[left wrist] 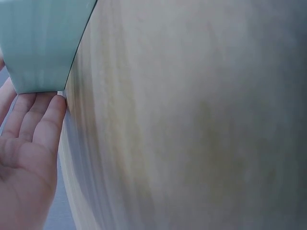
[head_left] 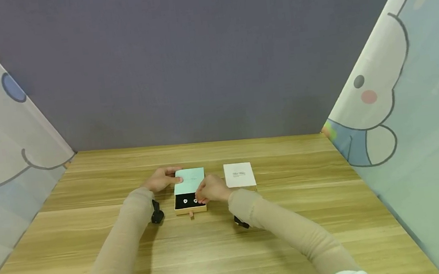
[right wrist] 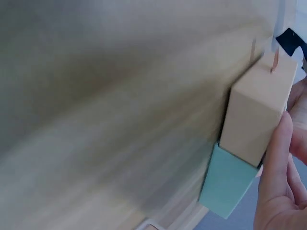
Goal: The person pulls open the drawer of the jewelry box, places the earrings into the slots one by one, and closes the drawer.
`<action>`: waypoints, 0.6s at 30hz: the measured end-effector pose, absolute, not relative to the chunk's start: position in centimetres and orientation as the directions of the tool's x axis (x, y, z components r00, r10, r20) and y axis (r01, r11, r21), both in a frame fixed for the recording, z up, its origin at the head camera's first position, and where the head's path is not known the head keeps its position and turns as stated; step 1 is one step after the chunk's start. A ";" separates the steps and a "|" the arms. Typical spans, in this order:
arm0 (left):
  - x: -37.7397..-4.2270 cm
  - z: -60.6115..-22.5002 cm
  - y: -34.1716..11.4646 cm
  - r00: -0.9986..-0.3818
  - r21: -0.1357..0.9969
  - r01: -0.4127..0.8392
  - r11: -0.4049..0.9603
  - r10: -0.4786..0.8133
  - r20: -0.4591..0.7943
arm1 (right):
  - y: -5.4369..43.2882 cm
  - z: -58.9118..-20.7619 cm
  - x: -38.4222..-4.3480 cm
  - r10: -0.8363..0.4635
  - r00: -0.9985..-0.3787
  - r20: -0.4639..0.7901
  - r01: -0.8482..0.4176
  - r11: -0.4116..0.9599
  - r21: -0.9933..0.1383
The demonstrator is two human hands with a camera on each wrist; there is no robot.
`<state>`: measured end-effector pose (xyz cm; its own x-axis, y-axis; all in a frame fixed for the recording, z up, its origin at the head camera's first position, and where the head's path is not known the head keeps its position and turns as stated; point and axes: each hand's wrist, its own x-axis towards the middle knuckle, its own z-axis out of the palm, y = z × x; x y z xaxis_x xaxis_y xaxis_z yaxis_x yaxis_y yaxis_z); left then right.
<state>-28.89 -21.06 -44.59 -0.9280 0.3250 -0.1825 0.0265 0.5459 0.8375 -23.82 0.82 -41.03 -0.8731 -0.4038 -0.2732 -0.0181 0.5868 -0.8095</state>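
A mint-green jewelry box lies on the table with its tan drawer pulled out toward me. On the drawer's black lining are two small flower-shaped stud earrings, a left one and a right one. My left hand holds the box's mint sleeve at its left side, thumb near the top and fingers along the far edge. In the left wrist view its fingertips press the sleeve. My right hand reaches over the drawer's right end, thumb and fingertips pinched at the right earring and partly covering it.
A white box with printed lettering stands just right of my right hand. A short tab sticks out from the drawer front. The wooden table runs back to a dark grey panel, with cartoon-printed sheets on both sides.
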 end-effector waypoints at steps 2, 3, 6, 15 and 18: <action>-28.9 -44.6 -21.0 -0.927 0.835 0.032 0.549 0.329 -0.181 | 1.0 -41.2 -23.7 -0.414 -0.876 -0.247 -0.027 0.554 -0.832; -28.9 -44.5 -20.9 -0.927 0.834 0.033 0.551 0.329 -0.181 | 1.1 -41.3 -23.6 -0.420 -0.877 -0.231 -0.034 0.536 -0.844; -28.9 -44.5 -21.1 -0.926 0.832 0.038 0.554 0.333 -0.180 | 1.2 -41.6 -23.2 -0.444 -0.876 -0.187 -0.060 0.485 -0.872; -28.5 -44.1 -21.0 -0.924 0.824 0.023 0.566 0.326 -0.198 | 1.6 -41.7 -20.1 -0.475 -0.858 -0.195 -0.012 0.398 -0.917; -28.5 -44.0 -20.9 -0.923 0.822 0.028 0.569 0.330 -0.197 | 1.7 -41.7 -19.1 -0.477 -0.854 -0.209 -0.004 0.406 -0.914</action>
<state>-28.50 -20.88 -44.04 -0.9233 0.3298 -0.1966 0.0283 0.5692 0.8217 -19.06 1.75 -41.73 -0.8537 -0.4772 -0.2087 -0.0038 0.4064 -0.9137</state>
